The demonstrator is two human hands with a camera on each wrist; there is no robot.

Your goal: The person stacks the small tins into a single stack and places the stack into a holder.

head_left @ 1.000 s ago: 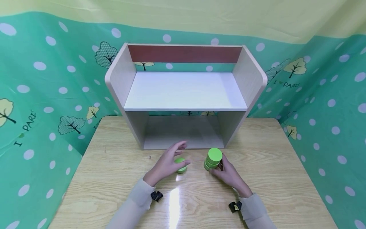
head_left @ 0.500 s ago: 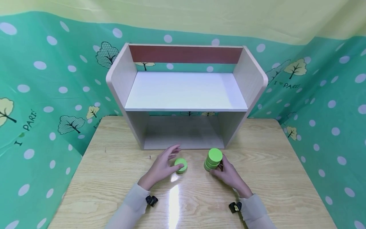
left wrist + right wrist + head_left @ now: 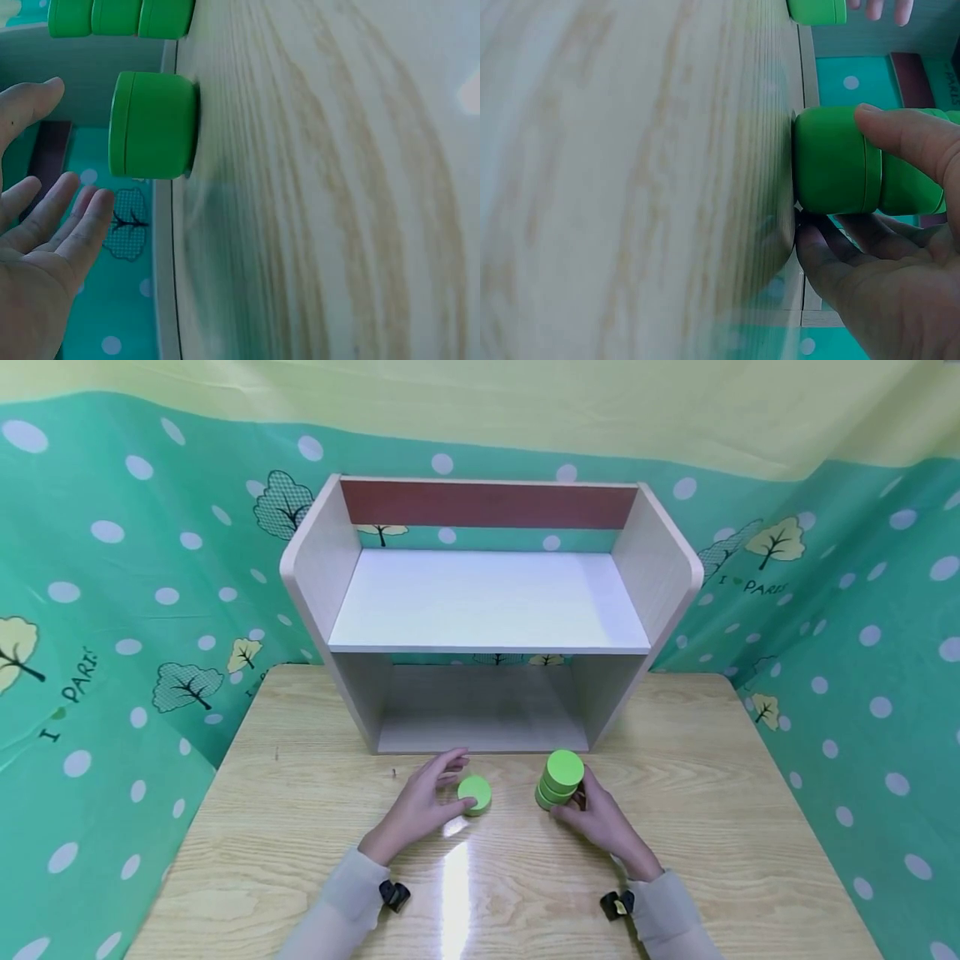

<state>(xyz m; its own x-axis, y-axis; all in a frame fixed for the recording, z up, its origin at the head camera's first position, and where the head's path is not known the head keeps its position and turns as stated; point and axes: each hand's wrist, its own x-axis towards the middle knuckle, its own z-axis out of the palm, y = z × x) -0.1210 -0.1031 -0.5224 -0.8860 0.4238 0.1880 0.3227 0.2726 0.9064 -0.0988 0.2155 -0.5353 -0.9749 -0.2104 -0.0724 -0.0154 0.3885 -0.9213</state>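
green smooth-sided cylinders (image 3: pixel 563 770) stand on grained wood (image 3: pixel 247 852).

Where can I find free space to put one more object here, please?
The upper shelf, between the side panels, looks bare; so does the visible lower shelf. The table is free left of the left hand and right of the right hand. It is crowded before the lower shelf, with the green container and the gripped green stack between the hands.

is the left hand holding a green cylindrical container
No, the left wrist view shows the left hand apart from the nearest green cylindrical container.
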